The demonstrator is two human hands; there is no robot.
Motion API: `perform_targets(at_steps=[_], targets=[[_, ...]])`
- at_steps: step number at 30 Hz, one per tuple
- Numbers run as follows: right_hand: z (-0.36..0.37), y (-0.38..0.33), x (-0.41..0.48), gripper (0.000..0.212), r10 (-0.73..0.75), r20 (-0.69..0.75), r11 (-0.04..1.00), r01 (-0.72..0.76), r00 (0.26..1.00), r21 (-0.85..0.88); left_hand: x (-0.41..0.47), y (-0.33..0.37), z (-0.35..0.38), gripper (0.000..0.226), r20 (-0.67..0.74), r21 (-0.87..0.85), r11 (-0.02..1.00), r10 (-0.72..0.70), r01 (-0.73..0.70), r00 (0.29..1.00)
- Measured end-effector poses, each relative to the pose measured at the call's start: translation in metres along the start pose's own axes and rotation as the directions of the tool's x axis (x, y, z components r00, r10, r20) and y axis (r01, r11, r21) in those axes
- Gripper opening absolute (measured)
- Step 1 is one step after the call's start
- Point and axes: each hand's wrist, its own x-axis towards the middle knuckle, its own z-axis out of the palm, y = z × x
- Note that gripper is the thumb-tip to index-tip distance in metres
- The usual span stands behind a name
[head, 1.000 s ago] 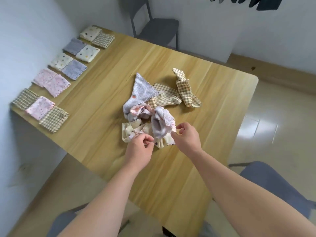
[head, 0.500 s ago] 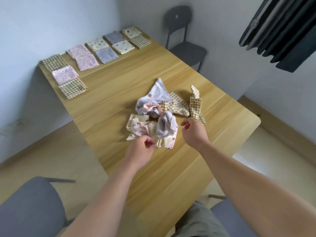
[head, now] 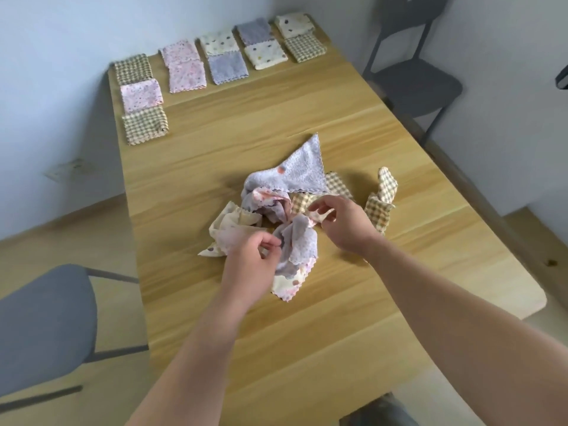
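Note:
A heap of crumpled small cloths (head: pixel 270 207) lies in the middle of the wooden table (head: pixel 307 339). A lavender cloth (head: pixel 304 170) points away on top, and a cream spotted cloth (head: pixel 229 226) spreads at the left. A twisted beige checked cloth (head: pixel 381 201) lies at the right. My left hand (head: pixel 250 269) is at the near side of the heap, its fingers curled and pinching the edge of the cream cloth. My right hand (head: pixel 344 224) reaches into the heap from the right and pinches a pale corner of a crumpled lavender cloth (head: pixel 299 241).
Several folded cloths (head: pixel 227 67) lie in neat pairs along the table's far edge by the wall, with checked and pink ones (head: pixel 141 93) at the far left corner. A grey chair (head: pixel 40 327) stands at the near left, a dark chair (head: pixel 412 84) at the far right.
My right hand moved left into the heap and took hold of a cloth corner. My left hand stayed on the cream cloth. The camera view swung round the table.

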Motion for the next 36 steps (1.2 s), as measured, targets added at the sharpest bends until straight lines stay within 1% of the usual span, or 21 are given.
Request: perform_targets(at_steps=[3, 5, 7, 8, 10, 12, 14, 16, 18, 20, 21, 23, 26, 28, 30, 33, 35, 36], targets=[[-0.005, 0.012, -0.002, 0.045, -0.069, -0.063, 0.998, 0.069, 0.996, 0.006, 0.007, -0.006, 0.011, 0.006, -0.102, 0.030, 0.995, 0.093, -0.090, 0.990], [0.001, 0.028, -0.002, 0.044, -0.136, -0.128, 0.991, 0.136, 0.982, -0.008, 0.010, -0.018, 0.026, 0.006, -0.178, 0.074, 0.982, 0.187, -0.176, 0.966], [0.007, 0.037, 0.003, 0.042, -0.200, -0.121, 0.980, 0.197, 0.972, -0.034, 0.015, -0.027, 0.039, 0.008, -0.276, 0.135, 0.965, 0.257, -0.227, 0.926], [0.011, 0.040, 0.004, 0.041, -0.235, -0.103, 0.972, 0.231, 0.967, -0.051, 0.015, -0.032, 0.047, 0.014, -0.321, 0.171, 0.954, 0.292, -0.248, 0.901], [0.017, 0.048, 0.005, 0.041, -0.291, -0.086, 0.955, 0.286, 0.953, -0.074, 0.015, -0.039, 0.063, 0.031, -0.390, 0.228, 0.942, 0.320, -0.246, 0.863], [0.025, 0.060, -0.001, 0.039, -0.377, -0.126, 0.926, 0.368, 0.918, -0.089, 0.011, -0.040, 0.081, 0.043, -0.450, 0.312, 0.926, 0.341, -0.212, 0.825], [0.030, 0.068, -0.016, 0.035, -0.449, -0.160, 0.893, 0.439, 0.879, -0.094, 0.004, -0.034, 0.092, 0.044, -0.474, 0.404, 0.897, 0.373, -0.179, 0.797], [0.030, 0.078, -0.043, 0.033, -0.487, -0.189, 0.873, 0.482, 0.853, -0.074, -0.010, -0.022, 0.102, 0.041, -0.499, 0.481, 0.866, 0.396, -0.134, 0.771], [0.031, 0.086, -0.065, 0.035, -0.454, -0.212, 0.887, 0.461, 0.865, -0.020, -0.016, -0.011, 0.105, 0.033, -0.537, 0.453, 0.886, 0.359, -0.098, 0.763], [0.024, 0.093, -0.091, 0.039, -0.421, -0.213, 0.902, 0.432, 0.882, 0.010, -0.029, 0.007, 0.105, 0.021, -0.558, 0.371, 0.918, 0.341, -0.140, 0.756], [0.022, 0.096, -0.099, 0.040, -0.405, -0.213, 0.908, 0.418, 0.889, 0.021, -0.033, 0.014, 0.103, 0.019, -0.565, 0.344, 0.923, 0.348, -0.169, 0.749], [0.015, 0.099, -0.118, 0.041, -0.395, -0.246, 0.908, 0.416, 0.885, 0.040, -0.050, 0.031, 0.100, 0.019, -0.597, 0.325, 0.919, 0.382, -0.224, 0.705], [0.005, 0.096, -0.150, 0.037, -0.385, -0.294, 0.896, 0.431, 0.875, 0.108, -0.090, 0.055, 0.094, 0.016, -0.648, 0.319, 0.896, 0.445, -0.310, 0.618], [0.001, 0.091, -0.167, 0.034, -0.393, -0.303, 0.884, 0.448, 0.868, 0.136, -0.115, 0.067, 0.088, 0.012, -0.659, 0.321, 0.881, 0.471, -0.346, 0.586], [-0.002, 0.084, -0.184, 0.033, -0.402, -0.342, 0.867, 0.473, 0.849, 0.155, -0.142, 0.075, 0.082, 0.012, -0.668, 0.317, 0.864, 0.496, -0.391, 0.555], [-0.007, 0.074, -0.211, 0.035, -0.435, -0.410, 0.838, 0.528, 0.802, 0.142, -0.180, 0.078, 0.074, 0.015, -0.687, 0.293, 0.843, 0.514, -0.451, 0.514], [-0.011, 0.069, -0.229, 0.044, -0.485, -0.426, 0.808, 0.578, 0.764, 0.118, -0.199, 0.077, 0.072, 0.016, -0.691, 0.273, 0.836, 0.515, -0.477, 0.507], [-0.012, 0.066, -0.241, 0.050, -0.514, -0.409, 0.790, 0.602, 0.754, 0.116, -0.211, 0.075, 0.071, 0.018, -0.690, 0.267, 0.834, 0.515, -0.484, 0.508]])
